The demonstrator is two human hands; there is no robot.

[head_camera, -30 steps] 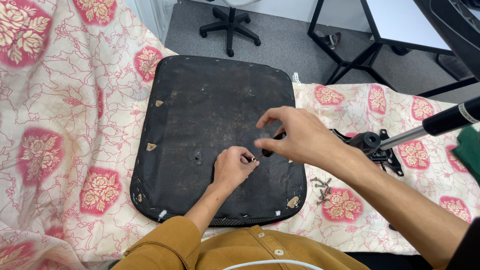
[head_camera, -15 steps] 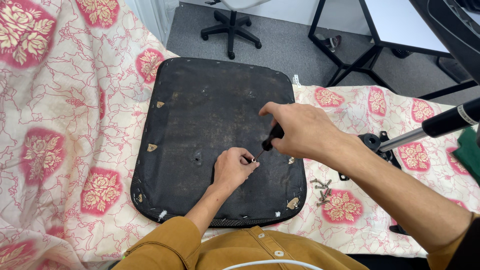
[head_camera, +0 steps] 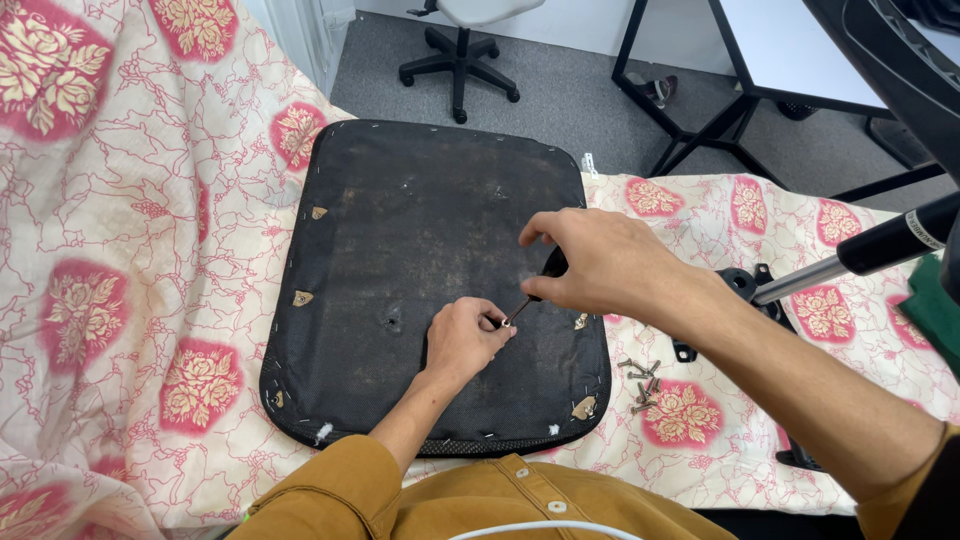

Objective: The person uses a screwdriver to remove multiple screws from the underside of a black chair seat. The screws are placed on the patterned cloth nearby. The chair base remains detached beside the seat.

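A black chair seat (head_camera: pixel 420 230) lies upside down on a floral cloth. My left hand (head_camera: pixel 462 338) rests on its underside near the front and pinches a small screw (head_camera: pixel 504 323) between thumb and fingers. My right hand (head_camera: pixel 600 262) grips the black handle of a screwdriver (head_camera: pixel 535 290), whose thin shaft slants down to the screw at my left fingertips. Most of the handle is hidden under my right fingers.
Several loose screws (head_camera: pixel 642 378) lie on the cloth to the right of the seat. A black chair mechanism with a gas cylinder (head_camera: pixel 850 258) lies at the right. The floral cloth (head_camera: pixel 120 300) covers the surface. An office chair base (head_camera: pixel 458 55) and a desk frame stand on the grey floor beyond.
My right hand has shifted its hold on the screwdriver and lowered a little toward the seat. My left hand stays on the screw.
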